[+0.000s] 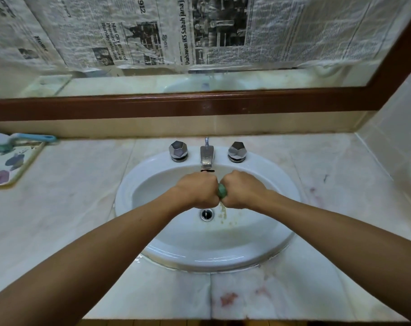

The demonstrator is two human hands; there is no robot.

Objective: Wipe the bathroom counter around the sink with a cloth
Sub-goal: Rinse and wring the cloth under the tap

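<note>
Green cloth (222,190) is bunched into a tight roll between both fists, only a small bit showing; held over the sink (279,182) basin, just in front of the spout (207,156) and above the drain (207,214). Left hand (196,189) is clenched round one end of the cloth, right hand (242,189) clenched round the other, knuckles nearly touching. The grip looks like wringing: a dirty yellowish trickle (223,211) falls from the cloth and spatters the basin beside the drain. Holding it over the bowl keeps the runoff off the counter. Both forearms reach in from the near edge.

Two faceted chrome tap knobs (178,149) sit on the sink's back rim, one either side of the spout.

Counter (82,196) is pale marble-look; reddish stains (228,298) near the front edge just right of centre, fainter marks toward the right edge. Judgement: wiping is not finished, stains remain.

At the back left corner lies a patterned tray (21,168) with a brush (16,140) with a blue handle resting on it. Along the back runs a brown-framed mirror (199,105), its glass mostly covered by newspaper (152,31).
</note>
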